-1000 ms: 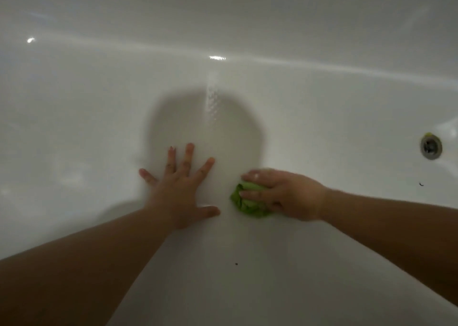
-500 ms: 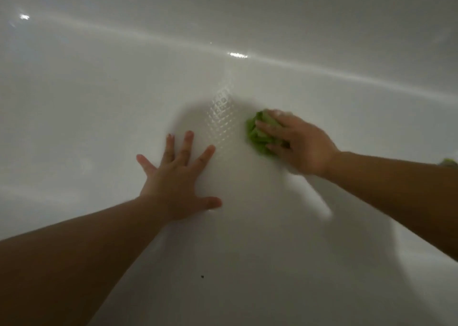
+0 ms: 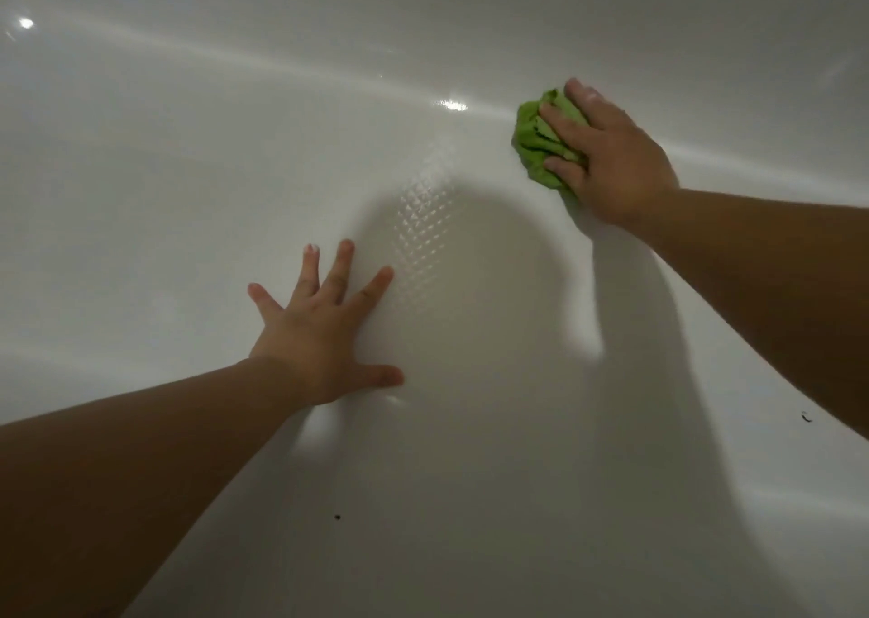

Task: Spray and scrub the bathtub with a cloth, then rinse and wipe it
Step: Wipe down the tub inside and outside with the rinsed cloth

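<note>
Head view, looking down into the white bathtub (image 3: 188,185), which fills the whole pic; glossy, w/ bright glints along the curve where floor meets far wall, approx 10 to 2 o'clock. A patch of raised diamond texture (image 3: 423,222) runs thru the middle of the tub floor, just above centre. Two dark shadows fall on the floor, one round at centre, one long towards 4 o'clock under the right forearm.

Both forearms are bare. Left one enters from 8 o'clock, right one from 3 o'clock.

Left hand (image 3: 324,330) lies flat on the tub floor just left of centre, palm down, fingers straight & spread wide, thumb out to the right, holding nothing. Its fingertips sit just beside the textured patch.

Right hand (image 3: 606,156) is up at approx 1 o'clock, on the curve near the far wall, well apart from the left. Its fingers curl over a bunched green cloth (image 3: 536,138) & press it against the tub; cloth sticks out on the hand's left side, rest hidden under the palm.

Smallest: a dark speck (image 3: 336,517) on the floor at 6-7 o'clock, & another dark fleck (image 3: 805,416) at approx 4 o'clock, just below the right forearm.
</note>
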Motion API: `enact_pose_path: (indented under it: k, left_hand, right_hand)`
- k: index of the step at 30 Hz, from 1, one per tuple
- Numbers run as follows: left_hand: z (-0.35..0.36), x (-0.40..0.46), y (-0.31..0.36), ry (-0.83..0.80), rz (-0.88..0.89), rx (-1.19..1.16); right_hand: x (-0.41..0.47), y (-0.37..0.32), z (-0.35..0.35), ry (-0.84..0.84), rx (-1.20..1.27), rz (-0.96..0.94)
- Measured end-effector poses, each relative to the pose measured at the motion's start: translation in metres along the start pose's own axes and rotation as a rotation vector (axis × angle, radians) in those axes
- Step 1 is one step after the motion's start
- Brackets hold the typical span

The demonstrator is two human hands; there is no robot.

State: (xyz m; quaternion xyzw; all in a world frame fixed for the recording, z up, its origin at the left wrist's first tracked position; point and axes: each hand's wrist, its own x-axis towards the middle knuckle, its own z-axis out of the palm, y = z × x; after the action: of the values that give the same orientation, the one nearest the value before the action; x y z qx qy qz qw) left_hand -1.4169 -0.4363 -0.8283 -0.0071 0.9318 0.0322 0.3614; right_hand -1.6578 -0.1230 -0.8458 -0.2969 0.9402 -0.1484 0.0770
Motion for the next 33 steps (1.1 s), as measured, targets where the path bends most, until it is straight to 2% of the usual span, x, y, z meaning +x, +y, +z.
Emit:
enact_pose_path:
  k: [3,5,9,12,17,22,24,27,29,33]
  left_hand:
    - [-0.002,-0.001,0.007,0.008,-0.010,-0.023]
    - [-0.002,-0.003,0.012,-0.006,-0.011,-0.037]
    - [-0.001,-0.008,0.025,-0.033,-0.012,-0.047]
    - [0.002,-0.009,0.035,-0.049,-0.012,-0.041]
    - [0.004,-0.009,0.045,-0.048,-0.007,-0.040]
    - [0.006,-0.007,0.050,-0.028,0.003,-0.053]
    - [0.007,-0.006,0.051,-0.014,0.007,-0.055]
    - [0.007,-0.006,0.058,0.000,0.009,-0.058]
    - [0.006,-0.008,0.062,0.005,0.008,-0.064]
    - [0.008,-0.020,0.075,-0.036,0.017,-0.064]
  right_hand:
    - [-0.018,-0.019,0.009,0.002,0.035,0.077]
    - [-0.062,-0.040,0.020,-0.083,0.069,-0.005]
    - [-0.189,-0.084,0.026,-0.262,0.124,-0.302]
    - [-0.238,-0.098,0.029,-0.316,0.120,-0.278]
    - [-0.186,-0.076,0.045,-0.141,0.073,-0.255]
    - [-0.058,0.009,0.015,0.000,-0.046,0.075]
    - [-0.032,0.028,0.000,0.036,-0.051,0.123]
    - [-0.040,0.022,0.000,0.037,-0.012,0.153]
    - [-0.071,0.003,0.009,0.002,0.031,0.054]
    - [-0.177,-0.054,0.026,-0.134,0.163,-0.336]
